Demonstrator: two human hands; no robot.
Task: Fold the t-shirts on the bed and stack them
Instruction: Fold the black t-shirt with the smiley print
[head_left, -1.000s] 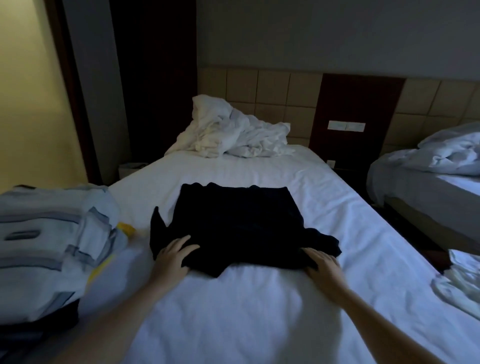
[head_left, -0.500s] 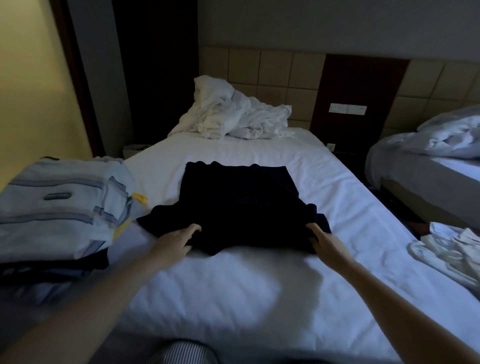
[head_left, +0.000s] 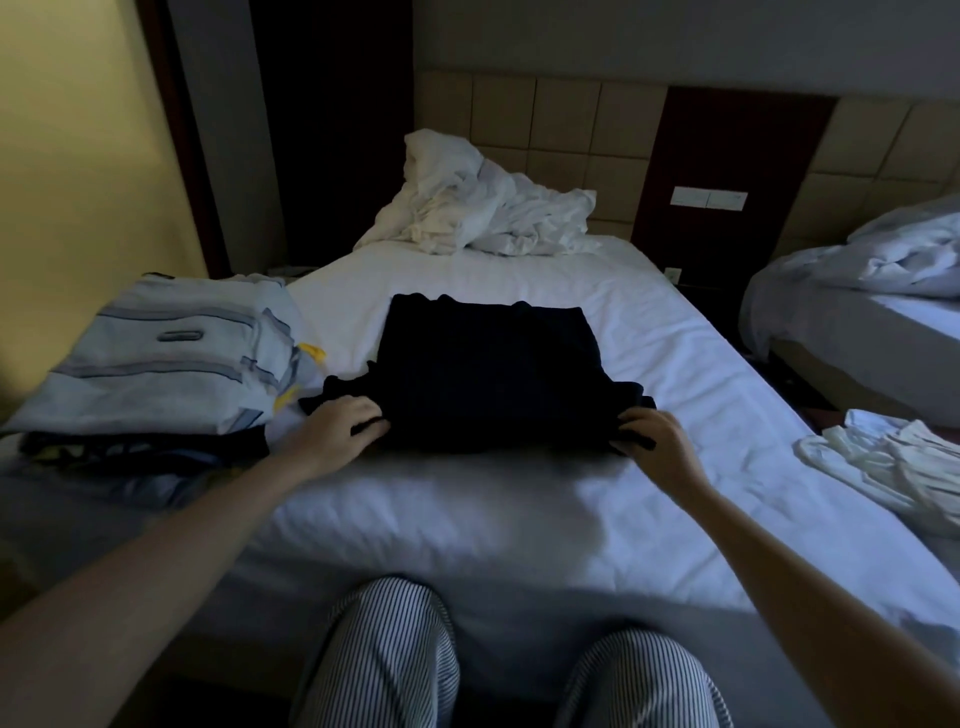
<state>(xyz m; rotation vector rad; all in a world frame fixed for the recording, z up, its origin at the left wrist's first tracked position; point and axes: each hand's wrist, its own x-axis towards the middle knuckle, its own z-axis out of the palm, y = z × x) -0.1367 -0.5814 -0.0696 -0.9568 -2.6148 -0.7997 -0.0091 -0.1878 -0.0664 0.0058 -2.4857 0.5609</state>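
A dark navy t-shirt (head_left: 485, 371) lies partly folded in the middle of the white bed (head_left: 467, 519). My left hand (head_left: 337, 423) grips its near left corner, fingers curled into the cloth. My right hand (head_left: 652, 434) pinches its near right corner. To the left sits a stack of folded shirts (head_left: 161, 364), a light blue striped one on top and darker ones beneath. A crumpled white garment (head_left: 893, 462) rests at the bed's right edge.
A heap of white bedding (head_left: 478, 202) lies at the head of the bed by the tiled headboard. A second bed (head_left: 872, 306) with a rumpled duvet stands to the right across a narrow gap. My striped trouser knees (head_left: 395, 654) press the bed's near edge.
Both hands have closed on the shirt's near corners, and the loose left sleeve has been drawn in. The view has tilted down, so my knees now show.
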